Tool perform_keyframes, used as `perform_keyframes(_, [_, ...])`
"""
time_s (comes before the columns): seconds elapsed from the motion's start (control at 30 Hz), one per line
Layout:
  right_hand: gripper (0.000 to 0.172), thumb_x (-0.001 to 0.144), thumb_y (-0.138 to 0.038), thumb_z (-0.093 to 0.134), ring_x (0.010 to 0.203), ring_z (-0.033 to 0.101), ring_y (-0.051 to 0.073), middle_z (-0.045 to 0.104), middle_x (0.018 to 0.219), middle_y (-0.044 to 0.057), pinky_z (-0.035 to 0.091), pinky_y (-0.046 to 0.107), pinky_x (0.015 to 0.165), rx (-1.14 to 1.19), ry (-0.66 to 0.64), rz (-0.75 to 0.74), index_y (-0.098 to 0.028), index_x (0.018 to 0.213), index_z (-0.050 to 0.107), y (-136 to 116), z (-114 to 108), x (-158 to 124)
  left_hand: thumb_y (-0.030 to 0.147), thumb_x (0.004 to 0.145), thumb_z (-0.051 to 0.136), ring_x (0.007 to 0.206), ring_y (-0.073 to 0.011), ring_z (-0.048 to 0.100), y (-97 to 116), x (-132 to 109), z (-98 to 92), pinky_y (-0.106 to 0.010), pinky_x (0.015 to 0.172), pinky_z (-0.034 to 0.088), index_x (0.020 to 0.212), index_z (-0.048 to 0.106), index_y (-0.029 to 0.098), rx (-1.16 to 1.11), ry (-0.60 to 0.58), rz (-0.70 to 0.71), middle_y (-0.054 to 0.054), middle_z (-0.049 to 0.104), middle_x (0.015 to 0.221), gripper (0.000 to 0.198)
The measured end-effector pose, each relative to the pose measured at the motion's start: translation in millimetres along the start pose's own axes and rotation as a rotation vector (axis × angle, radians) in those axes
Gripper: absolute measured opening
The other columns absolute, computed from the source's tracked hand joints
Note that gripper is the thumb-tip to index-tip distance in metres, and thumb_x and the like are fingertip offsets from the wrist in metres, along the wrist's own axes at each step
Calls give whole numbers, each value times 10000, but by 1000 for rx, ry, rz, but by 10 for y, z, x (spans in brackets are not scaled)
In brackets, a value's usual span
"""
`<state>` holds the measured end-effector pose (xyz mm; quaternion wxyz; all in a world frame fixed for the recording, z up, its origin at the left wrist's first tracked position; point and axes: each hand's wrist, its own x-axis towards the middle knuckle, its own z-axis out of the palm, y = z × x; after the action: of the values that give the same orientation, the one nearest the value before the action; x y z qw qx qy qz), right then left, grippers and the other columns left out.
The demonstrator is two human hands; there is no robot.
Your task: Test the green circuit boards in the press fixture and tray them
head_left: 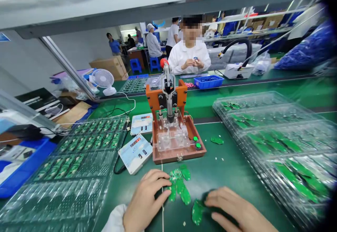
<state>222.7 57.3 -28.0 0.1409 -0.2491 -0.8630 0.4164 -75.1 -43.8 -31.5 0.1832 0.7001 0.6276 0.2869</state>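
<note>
- Left hand, at the bottom edge with a white sleeve behind it, has its fingers together and clamped on the edge of a cluster of green circuit-board pieces.
- Right hand lies low on the right, its fingers together and reaching over a separate green board piece; whether they grip it, I cannot tell.
- Both the cluster and the separate piece lie on the green table, between the hands and just in front of a bench press fixture.
- That fixture has an orange frame, a red-topped lever, a clear acrylic jig and two green buttons, all on a brown base.
- Two white digital counters sit left of it, and one more green piece lies to its right.
- Clear plastic trays holding green boards are stacked along the right.
- Clear trays of board panels fill the left side, beside a blue bin.
- Across the table, a co-worker in a white coat holds a small item near a blue parts tray and a white desk fan.
</note>
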Motion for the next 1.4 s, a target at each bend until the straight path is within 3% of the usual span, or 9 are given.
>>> perform_keyframes(0.17, [251,1046,-356,544,1232,613,275,703,1268,56,534,427,1062,-18,138,0,-298,1207,727,70,146,471,225,904,743,1117,-265,626,68,-49,22,-433,950,573,1020,726,232,62,-41,-18,-58,705,1148,117])
perform_keyframes(0.4, [298,1012,-304,617,1329,533,288,606,1443,50,458,489,1134,-104,-49,-33,-260,1295,697,116,81,810,178,870,776,1143,-270,613,86,-99,50,-444,952,565,1051,709,233,100,-75,11,-48,694,1135,200])
perform_keyframes(0.67, [204,964,-280,685,1293,544,292,663,1361,38,482,482,1084,-59,-90,-26,-267,1160,739,122,33,813,194,881,760,1205,-264,614,76,-158,30,-439,1015,549,1029,690,243,96,-89,-10,-45,692,1261,171])
perform_keyframes(0.83, [290,951,-337,717,1257,582,277,673,1316,65,481,450,1091,20,-52,-54,-263,1231,701,172,40,794,183,890,711,1195,-270,604,92,-152,20,-441,1005,533,1199,610,238,106,-53,-12,-66,675,1233,330])
perform_keyframes(1.0, [272,948,-454,713,1259,586,262,642,1348,59,481,422,1091,166,-39,-9,-281,1157,711,85,-40,747,233,980,570,1246,-254,567,57,-174,33,-420,1047,512,1428,473,268,71,36,-61,-95,579,1331,459])
perform_keyframes(1.13, [245,952,-461,695,1261,590,270,641,1351,61,484,441,1090,171,74,-33,-292,1128,722,-28,-150,760,292,1046,469,1267,-253,554,25,-179,52,-422,1060,513,1427,521,312,55,23,-88,-101,525,1340,386])
perform_keyframes(1.3, [224,971,-430,672,1263,582,276,656,1324,61,458,474,1113,27,299,-110,-293,1145,704,-2,-204,899,339,1030,537,1230,-266,575,-13,-169,66,-425,1056,522,1317,613,289,34,47,-86,-100,552,1287,301])
perform_keyframes(1.4, [206,975,-396,668,1258,574,277,657,1312,65,504,459,1057,-21,383,-138,-279,1142,692,10,-230,1054,322,1025,553,1229,-266,574,-30,-165,72,-429,1060,516,1304,607,290,18,55,-61,-100,562,1282,285])
